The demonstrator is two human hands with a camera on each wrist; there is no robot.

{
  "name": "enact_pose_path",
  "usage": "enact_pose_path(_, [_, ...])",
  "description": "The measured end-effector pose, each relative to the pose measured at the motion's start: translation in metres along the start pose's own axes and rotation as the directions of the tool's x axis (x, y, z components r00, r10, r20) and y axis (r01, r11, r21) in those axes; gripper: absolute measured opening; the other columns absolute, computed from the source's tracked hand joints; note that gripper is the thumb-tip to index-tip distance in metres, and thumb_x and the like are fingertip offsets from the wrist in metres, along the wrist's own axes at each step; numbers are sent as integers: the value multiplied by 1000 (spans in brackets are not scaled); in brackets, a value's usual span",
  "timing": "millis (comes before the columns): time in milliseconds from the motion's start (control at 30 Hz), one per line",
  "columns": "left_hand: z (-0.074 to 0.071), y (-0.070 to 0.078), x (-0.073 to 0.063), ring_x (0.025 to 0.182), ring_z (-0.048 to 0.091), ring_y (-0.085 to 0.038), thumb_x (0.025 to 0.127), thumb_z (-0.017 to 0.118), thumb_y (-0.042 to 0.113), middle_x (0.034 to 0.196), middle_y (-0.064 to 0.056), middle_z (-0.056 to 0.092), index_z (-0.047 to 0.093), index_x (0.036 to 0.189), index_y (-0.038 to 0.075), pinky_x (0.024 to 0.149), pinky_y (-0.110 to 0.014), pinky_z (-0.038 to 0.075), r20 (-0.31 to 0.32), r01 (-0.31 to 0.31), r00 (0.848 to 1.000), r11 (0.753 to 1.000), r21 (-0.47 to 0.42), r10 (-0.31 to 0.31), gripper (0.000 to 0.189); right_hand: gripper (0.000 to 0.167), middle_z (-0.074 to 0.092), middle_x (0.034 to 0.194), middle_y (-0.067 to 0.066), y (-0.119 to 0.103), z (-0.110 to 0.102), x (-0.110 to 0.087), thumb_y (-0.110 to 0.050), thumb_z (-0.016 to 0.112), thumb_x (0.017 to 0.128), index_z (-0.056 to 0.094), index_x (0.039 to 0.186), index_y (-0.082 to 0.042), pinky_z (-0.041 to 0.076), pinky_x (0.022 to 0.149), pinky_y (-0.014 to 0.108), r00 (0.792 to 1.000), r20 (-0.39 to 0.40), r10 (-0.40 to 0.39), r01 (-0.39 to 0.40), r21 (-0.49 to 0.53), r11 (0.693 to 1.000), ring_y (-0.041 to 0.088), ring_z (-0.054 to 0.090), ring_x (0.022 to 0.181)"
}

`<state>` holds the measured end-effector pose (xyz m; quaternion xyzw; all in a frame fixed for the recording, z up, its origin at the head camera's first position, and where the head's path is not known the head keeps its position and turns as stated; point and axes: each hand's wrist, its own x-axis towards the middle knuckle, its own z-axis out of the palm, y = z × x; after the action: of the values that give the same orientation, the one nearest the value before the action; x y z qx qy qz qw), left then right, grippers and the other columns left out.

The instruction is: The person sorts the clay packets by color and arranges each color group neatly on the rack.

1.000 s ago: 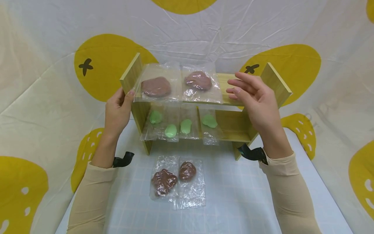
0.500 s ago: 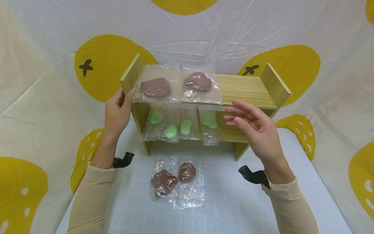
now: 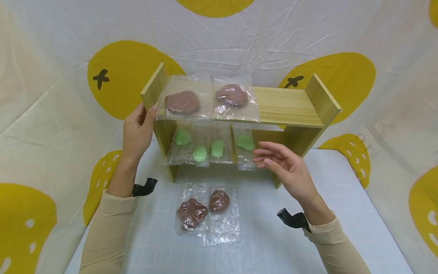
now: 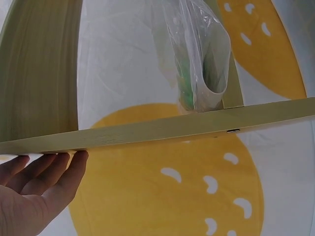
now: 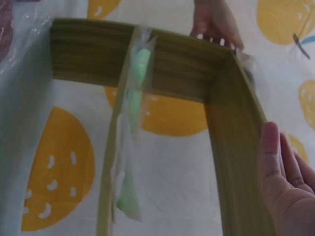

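Observation:
A wooden two-tier shelf (image 3: 287, 104) stands on the table. My left hand (image 3: 138, 129) grips its left side panel, thumb at the front edge and fingers against the outer face. Two clear plastic bags with pinkish-brown, dough-like lumps (image 3: 183, 102) (image 3: 232, 95) lie side by side on the upper board, towards its left. Several bags with light green lumps (image 3: 200, 153) hang over the lower board's front edge. My right hand (image 3: 282, 165) holds nothing; its fingers reach leftward in front of the lower board, close to the rightmost green bag (image 3: 246, 160) in the head view.
Two clear bags with darker brown lumps (image 3: 192, 214) (image 3: 219, 201) lie on the pale checked table (image 3: 260, 243) in front of the shelf. Behind hangs a white cloth (image 3: 267, 38) with large yellow prints. Black wrist mounts (image 3: 145, 187) sit on both wrists.
My right hand has come down from in front of the upper board to the lower board's level, then slightly left. My left hand, the shelf and the bags have kept their places.

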<state>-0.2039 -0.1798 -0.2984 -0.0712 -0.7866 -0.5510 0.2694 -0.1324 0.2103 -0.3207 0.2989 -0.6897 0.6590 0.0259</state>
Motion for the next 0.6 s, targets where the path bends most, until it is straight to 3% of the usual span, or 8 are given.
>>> enact_pose_path(167, [0,0,0,104,62,-18,103,54,38,126,-8,66,62,137,14,91,-36,52,6,9,1000,1000,-3,-9,43,37,61,122,27,21,-2,-7,7,56,98,50,135,12,53,88,44,997,81,-11,6,52,999,39,63,106])
enact_pose_path(367, [-2,1,-1,104,62,-18,103,54,39,126,-7,65,61,138,15,92,-36,52,7,20,1000,1000,1,-20,44,32,66,119,21,49,3,-20,5,57,99,57,131,7,54,88,43,967,232,102,-112,32,993,37,66,102])
enact_pose_path(600, [0,1,0,104,62,-18,103,54,38,126,-8,66,61,138,14,92,-36,52,3,15,1000,1000,-3,-15,44,32,62,122,27,91,13,-39,3,55,101,56,132,6,54,86,46,952,260,163,-183,57,981,42,65,104])
